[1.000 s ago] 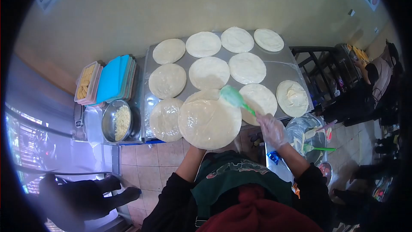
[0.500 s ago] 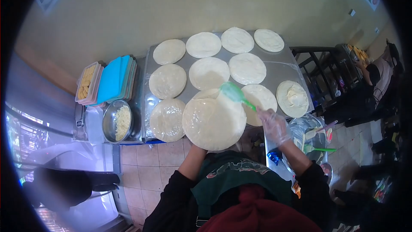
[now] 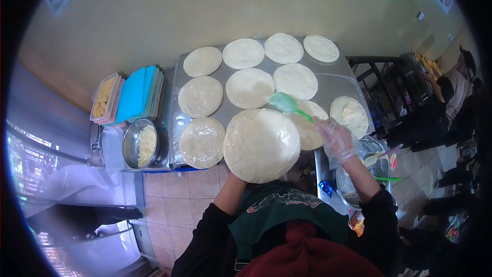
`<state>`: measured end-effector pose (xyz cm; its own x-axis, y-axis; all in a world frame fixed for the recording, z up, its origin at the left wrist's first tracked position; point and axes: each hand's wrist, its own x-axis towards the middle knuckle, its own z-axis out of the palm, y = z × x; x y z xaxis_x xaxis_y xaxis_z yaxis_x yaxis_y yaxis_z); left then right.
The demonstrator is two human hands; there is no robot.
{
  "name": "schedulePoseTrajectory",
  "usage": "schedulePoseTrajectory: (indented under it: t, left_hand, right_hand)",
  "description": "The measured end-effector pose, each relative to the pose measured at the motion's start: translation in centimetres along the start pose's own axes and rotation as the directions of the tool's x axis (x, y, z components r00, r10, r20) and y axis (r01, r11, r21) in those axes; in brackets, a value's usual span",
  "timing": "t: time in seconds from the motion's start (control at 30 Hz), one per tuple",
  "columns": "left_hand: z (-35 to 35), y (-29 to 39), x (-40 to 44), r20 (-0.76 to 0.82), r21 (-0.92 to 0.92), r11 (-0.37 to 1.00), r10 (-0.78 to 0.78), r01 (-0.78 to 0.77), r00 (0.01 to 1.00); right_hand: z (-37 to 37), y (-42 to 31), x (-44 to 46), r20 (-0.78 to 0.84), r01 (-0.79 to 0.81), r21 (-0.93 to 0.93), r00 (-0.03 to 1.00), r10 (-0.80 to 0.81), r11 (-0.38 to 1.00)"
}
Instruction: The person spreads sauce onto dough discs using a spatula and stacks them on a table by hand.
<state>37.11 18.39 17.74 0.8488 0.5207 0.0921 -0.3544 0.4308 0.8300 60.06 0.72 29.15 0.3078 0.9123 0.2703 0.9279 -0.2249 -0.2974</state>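
A round of pale dough [image 3: 262,146] is held up near my body, over the table's front edge. My left hand is under it, with its fingers hidden by the dough; only the forearm shows. My right hand [image 3: 335,141], in a clear plastic glove, is closed round the handle of a green spatula [image 3: 287,104]. The spatula's blade is above the far right edge of the raised round. On the metal table [image 3: 328,85] lie several more dough rounds, one with a white heap [image 3: 353,115] on it.
At the left are a steel bowl [image 3: 141,145] of pale crumbs, stacked trays with a blue lid [image 3: 137,95] and a tub of yellow pieces [image 3: 104,97]. A big bowl [image 3: 348,187] with utensils stands at right. Another person [image 3: 453,92] is at far right.
The raised dough round has shifted to the right and slightly toward me. My right hand and the spatula have also moved right. At lower left, a dark-clothed person has moved farther left.
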Motion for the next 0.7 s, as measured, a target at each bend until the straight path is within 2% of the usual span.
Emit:
schedulePoseTrajectory:
  t: [0.03, 0.1, 0.13, 0.2, 0.3, 0.33, 0.37, 0.4, 0.47, 0.5, 0.57, 0.6, 0.63, 0.67, 0.7]
  left_hand:
    - [0.0, 0.1, -0.2, 0.008, 0.065, 0.998, 0.009, -0.009, 1.000]
    - [0.1, 0.0, -0.2, 0.020, 0.187, 0.982, 0.036, -0.039, 0.999]
    - [0.2, -0.1, -0.4, 0.027, 0.247, 0.968, 0.042, -0.048, 0.999]
    - [0.0, -0.4, -0.6, 0.047, 0.313, 0.948, 0.038, -0.051, 0.998]
    - [-1.6, -2.8, -1.2, 0.058, -0.044, 0.999, 0.006, -0.003, 0.998]
    - [-2.0, -3.4, -1.2, 0.060, -0.166, 0.986, 0.002, 0.008, 0.998]
    - [-1.9, -3.3, -1.2, 0.063, -0.286, 0.958, -0.003, 0.021, 0.998]
    - [-2.0, -3.0, -1.4, 0.065, -0.285, 0.958, -0.003, 0.022, 0.998]
    - [-1.2, -1.2, -1.5, 0.078, -0.530, 0.838, -0.105, 0.130, 0.991]
    - [-1.0, -1.4, -1.3, 0.081, -0.532, 0.836, -0.108, 0.134, 0.991]
    - [-1.0, -2.1, -0.9, -0.035, -0.324, 0.940, -0.126, 0.108, 0.991]
    - [-1.2, -2.2, -0.8, -0.025, -0.320, 0.940, -0.133, 0.118, 0.991]
    - [-1.3, -2.1, -0.8, 0.018, 0.225, 0.974, -0.006, 0.002, 1.000]
    - [-1.4, -2.1, -0.8, 0.129, 0.690, 0.708, 0.085, -0.151, 0.988]
    - [-1.6, -2.0, -1.1, 0.146, 0.688, 0.709, 0.073, -0.154, 0.987]
  right_hand:
    - [-0.3, -0.3, -0.1, 0.001, 0.002, 0.000, 1.000, -0.002, 1.000]
    - [-1.2, -1.2, -0.2, -0.159, 0.081, 0.128, 0.985, -0.060, 0.988]
    - [-2.1, -2.5, -0.5, -0.155, 0.082, 0.128, 0.986, -0.062, 0.988]
    - [-3.4, -5.4, -1.0, 0.126, 0.142, 0.006, 0.982, -0.141, 0.990]
    - [-2.6, -5.3, -1.3, 0.128, 0.093, -0.077, 0.988, -0.082, 0.993]
    - [-1.7, -4.1, -1.1, 0.127, -0.011, -0.144, 0.991, 0.030, 0.989]
    - [-2.1, -3.3, -0.8, 0.125, -0.009, -0.147, 0.992, 0.028, 0.989]
    - [-2.5, -2.5, -0.6, 0.053, -0.030, -0.112, 0.998, 0.036, 0.993]
    - [-3.5, -3.1, -0.5, -0.039, -0.070, -0.021, 0.997, 0.069, 0.997]
    - [-4.1, -4.0, -0.7, -0.038, -0.075, -0.023, 0.997, 0.074, 0.997]
    - [-4.8, -6.6, -1.2, 0.003, 0.053, 0.084, 0.999, -0.053, 0.995]
    - [-4.8, -7.3, -1.2, -0.004, 0.041, 0.083, 0.999, -0.041, 0.996]
    - [-4.9, -7.9, -1.3, 0.111, 0.064, 0.002, 0.992, -0.064, 0.998]
    - [-5.0, -8.2, -1.6, 0.228, 0.092, -0.077, 0.971, -0.073, 0.993]
    - [-4.7, -7.5, -1.8, 0.221, 0.072, -0.080, 0.974, -0.053, 0.994]
